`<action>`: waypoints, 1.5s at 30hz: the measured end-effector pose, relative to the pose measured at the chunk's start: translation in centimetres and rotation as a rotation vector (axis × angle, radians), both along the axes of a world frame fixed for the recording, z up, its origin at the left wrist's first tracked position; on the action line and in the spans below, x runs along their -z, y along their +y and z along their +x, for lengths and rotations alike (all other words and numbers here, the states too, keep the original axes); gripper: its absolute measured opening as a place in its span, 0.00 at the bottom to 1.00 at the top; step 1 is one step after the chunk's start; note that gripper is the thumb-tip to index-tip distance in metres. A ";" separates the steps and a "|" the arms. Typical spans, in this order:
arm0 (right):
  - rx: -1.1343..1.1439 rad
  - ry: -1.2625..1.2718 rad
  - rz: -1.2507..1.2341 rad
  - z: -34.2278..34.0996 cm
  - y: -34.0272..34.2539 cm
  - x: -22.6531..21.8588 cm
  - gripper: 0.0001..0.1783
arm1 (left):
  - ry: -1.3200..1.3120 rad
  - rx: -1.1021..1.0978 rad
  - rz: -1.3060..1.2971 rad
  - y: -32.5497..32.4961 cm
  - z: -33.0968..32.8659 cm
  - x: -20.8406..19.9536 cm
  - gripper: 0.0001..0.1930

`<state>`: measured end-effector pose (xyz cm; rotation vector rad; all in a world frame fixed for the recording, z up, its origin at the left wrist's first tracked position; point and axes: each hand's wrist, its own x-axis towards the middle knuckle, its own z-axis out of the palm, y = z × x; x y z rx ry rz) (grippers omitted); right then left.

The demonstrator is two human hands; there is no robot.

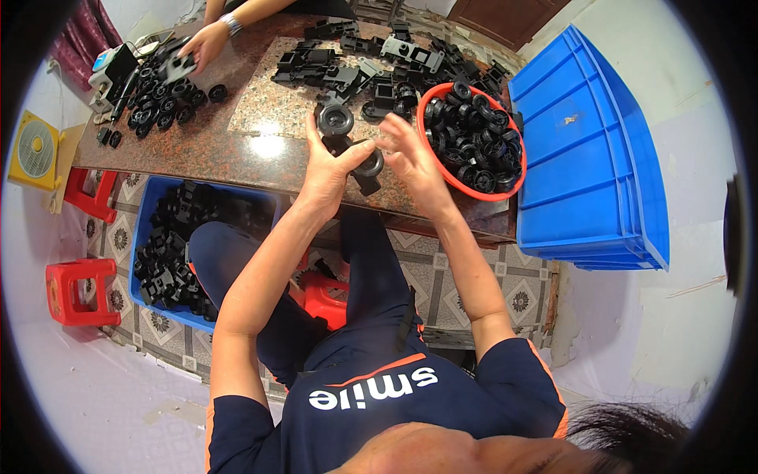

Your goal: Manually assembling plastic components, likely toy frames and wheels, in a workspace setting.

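My left hand (325, 172) grips a black plastic toy car chassis (338, 145) above the near edge of the table. Two black wheels show on the chassis, one at its far end by my left fingertips and one lower, beside my left thumb. Just right of it is my right hand (412, 162), slightly blurred, with its fingers apart and nothing visible in them. Its fingertips are close to the chassis; whether they touch it I cannot tell. Near my right hand stands a red basket (478, 194) full of black wheels (472, 142).
Black and grey chassis parts (332, 67) lie across the table (260, 170). At far left, another person's hand (207, 46) holds a grey part over piled wheels (162, 103). A blue crate (592, 142) stands at right. Below are a parts-filled blue bin (189, 316) and red stools (83, 292).
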<state>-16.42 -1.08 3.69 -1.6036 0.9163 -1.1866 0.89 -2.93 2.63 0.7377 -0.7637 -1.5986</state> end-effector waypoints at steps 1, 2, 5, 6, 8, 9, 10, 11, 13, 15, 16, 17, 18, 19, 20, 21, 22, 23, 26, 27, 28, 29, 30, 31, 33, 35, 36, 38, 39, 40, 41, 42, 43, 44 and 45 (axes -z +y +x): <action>-0.018 -0.134 0.324 0.7 0.4 0.1 0.42 | 0.001 0.005 -0.003 0.1 -0.1 0.3 0.63; -0.091 -0.051 0.344 0.8 0.1 1.1 0.53 | -0.076 -0.010 -0.034 0.2 -0.4 0.2 0.63; -0.165 -0.270 0.473 1.6 0.1 2.1 0.51 | -0.197 -0.021 -0.042 1.1 -0.8 -0.8 0.62; -0.163 -0.271 0.471 1.7 0.4 1.8 0.51 | -0.234 -0.039 -0.100 1.3 -0.7 -0.9 0.61; -0.266 -0.546 0.553 2.0 1.0 1.2 0.42 | -0.278 -0.059 -0.189 1.4 -0.6 -0.9 0.60; -0.266 -0.546 0.553 2.0 1.0 1.2 0.42 | -0.279 -0.059 -0.190 1.3 -0.5 -0.5 0.60; -0.234 -0.521 0.543 2.1 0.9 1.3 0.39 | -0.293 -0.071 -0.207 1.0 -0.4 0.2 0.61; -0.195 -0.496 0.533 1.9 0.9 1.4 0.36 | -0.305 -0.077 -0.224 0.9 -0.6 0.1 0.61; -0.167 -0.474 0.499 1.6 1.0 2.0 0.35 | -0.270 -0.049 -0.257 1.4 -0.6 0.0 0.61; -0.144 -0.452 0.466 1.4 1.0 1.7 0.34 | -0.238 -0.027 -0.291 1.8 -0.8 -0.2 0.61; -0.144 -0.423 0.429 1.2 1.1 1.3 0.34 | -0.250 -0.038 -0.323 1.8 -0.9 0.0 0.61; -0.139 -0.393 0.390 0.9 1.2 0.8 0.34 | -0.260 -0.046 -0.358 1.8 -1.2 0.2 0.61; -0.128 -0.394 0.384 0.9 1.3 0.6 0.34 | -0.286 -0.042 -0.370 1.7 -1.1 0.3 0.62; -0.114 -0.390 0.394 1.1 1.3 0.5 0.34 | -0.281 -0.030 -0.376 1.6 -0.7 0.3 0.62; -0.089 -0.386 0.401 0.8 1.5 0.3 0.35 | -0.213 0.072 -0.366 1.4 -0.3 -0.1 0.61; -0.130 -0.398 0.428 0.5 1.9 -0.4 0.38 | -0.146 0.171 -0.357 1.0 0.3 -0.7 0.60; -0.120 -0.348 0.257 0.2 2.2 -0.7 0.40 | 0.129 0.286 -0.342 0.3 1.1 -1.1 0.58; -0.106 -0.292 0.091 -0.4 2.3 -0.9 0.41 | 0.406 0.403 -0.314 -0.3 1.5 -1.2 0.58; -0.028 0.446 -0.705 -0.9 2.0 -1.9 0.39 | 0.624 0.593 0.178 0.3 2.4 -0.6 0.54; 0.007 0.737 -0.923 -0.5 2.2 -2.5 0.39 | 0.781 0.667 0.372 0.8 2.0 0.7 0.52; -0.083 0.763 -0.869 -0.4 2.2 -3.0 0.34 | 0.352 0.752 0.115 1.7 1.7 1.9 0.49; -0.077 0.765 -0.873 -1.2 1.0 -3.3 0.34 | 0.365 0.828 0.166 2.1 1.8 1.7 0.50; -0.340 0.565 -0.784 -2.4 -1.2 -4.2 0.30 | 0.336 0.852 0.133 1.8 1.6 2.3 0.49; -0.601 0.354 -0.682 -3.6 -3.2 -5.1 0.26 | 0.305 0.868 0.105 1.6 1.4 2.8 0.49; -0.203 0.222 -0.204 -7.6 -7.6 -4.2 0.20 | 0.401 0.858 0.012 1.3 0.0 2.3 0.47; 0.464 0.647 -0.569 -12.2 -14.5 -1.6 0.17 | 0.353 0.655 0.197 1.6 -0.4 1.9 0.45; 0.672 0.886 -0.656 -14.7 -17.0 0.7 0.17 | 0.346 0.617 0.191 1.5 -0.6 1.8 0.45; 0.730 1.159 -0.488 -18.3 -19.5 3.4 0.18 | 0.199 0.539 0.141 1.2 -0.9 1.7 0.46; 0.568 1.180 -0.244 -19.3 -20.0 3.7 0.19 | 0.056 0.451 0.097 1.0 -0.7 1.7 0.47; 0.546 1.143 -0.319 -18.9 -19.8 3.5 0.18 | 0.012 0.419 0.096 1.0 -0.2 1.6 0.49; 0.512 1.102 -0.392 -18.0 -19.2 3.0 0.17 | 0.010 0.380 0.111 1.2 0.2 1.3 0.49; 0.537 1.104 -0.520 -17.2 -18.3 2.3 0.16 | -0.044 0.358 0.120 1.4 0.4 1.0 0.48; 0.590 1.119 -0.598 -16.4 -16.9 1.5 0.13 | -0.098 0.343 0.124 1.4 0.5 0.9 0.48; 0.631 1.051 -0.571 -15.2 -15.3 0.7 0.13 | -0.105 0.320 0.114 1.1 0.2 1.4 0.48; 0.677 0.986 -0.542 -14.3 -13.5 -0.4 0.12 | -0.103 0.311 0.120 1.1 -0.1 1.3 0.48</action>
